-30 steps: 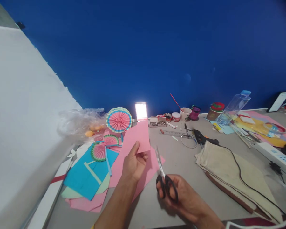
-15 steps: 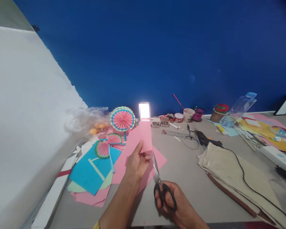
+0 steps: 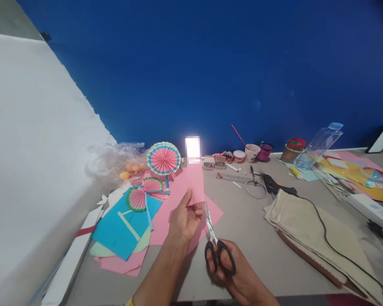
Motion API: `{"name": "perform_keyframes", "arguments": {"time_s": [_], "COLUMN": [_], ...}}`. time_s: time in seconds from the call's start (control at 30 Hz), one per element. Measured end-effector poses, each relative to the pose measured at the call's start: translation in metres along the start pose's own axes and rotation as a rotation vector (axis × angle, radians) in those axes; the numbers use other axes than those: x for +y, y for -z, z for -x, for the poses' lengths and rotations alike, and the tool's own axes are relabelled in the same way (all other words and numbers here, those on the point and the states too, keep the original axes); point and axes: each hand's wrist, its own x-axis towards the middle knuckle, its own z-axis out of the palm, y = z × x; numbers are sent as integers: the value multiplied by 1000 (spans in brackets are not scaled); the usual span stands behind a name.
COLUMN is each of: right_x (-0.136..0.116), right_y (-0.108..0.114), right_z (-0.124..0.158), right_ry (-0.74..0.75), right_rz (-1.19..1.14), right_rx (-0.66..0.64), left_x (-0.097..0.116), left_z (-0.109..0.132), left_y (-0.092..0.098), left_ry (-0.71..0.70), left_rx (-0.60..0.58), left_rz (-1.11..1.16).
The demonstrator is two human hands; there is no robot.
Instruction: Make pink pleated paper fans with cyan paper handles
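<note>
We have the left hand point(image 3: 185, 221) gripping a pink sheet point(image 3: 193, 187) by its lower edge, thumb on top, fingers behind. Sheet is raised over the table point(image 3: 242, 212), above more pink paper point(image 3: 161, 225). We have the right hand point(image 3: 231, 261) grasping scissors point(image 3: 212, 236) by the black handles, blades pointing up and away, tips at the sheet's lower right corner; we can't tell if they touch it. Left of the hands we see a blue sheet point(image 3: 113, 233) and a round paper fan point(image 3: 164, 158); right, a ruler point(image 3: 234, 177), glue gun point(image 3: 276, 185), beige cloth point(image 3: 309, 229).
</note>
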Motion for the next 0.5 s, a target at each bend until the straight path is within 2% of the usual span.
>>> {"name": "perform_keyframes", "arguments": {"time_s": [0.27, 0.5], "right_x": [7, 6], "right_y": [-1, -9], "right_z": [-7, -8], "right_ry": [65, 82], "right_rz": [-235, -269], "right_rx": [-64, -155], "left_x": [-8, -14], "left_z": [6, 8], "left_y": [4, 7], "left_ry": [-88, -154], "left_rx": [-101, -82], "left_rz": [-11, -52]}}
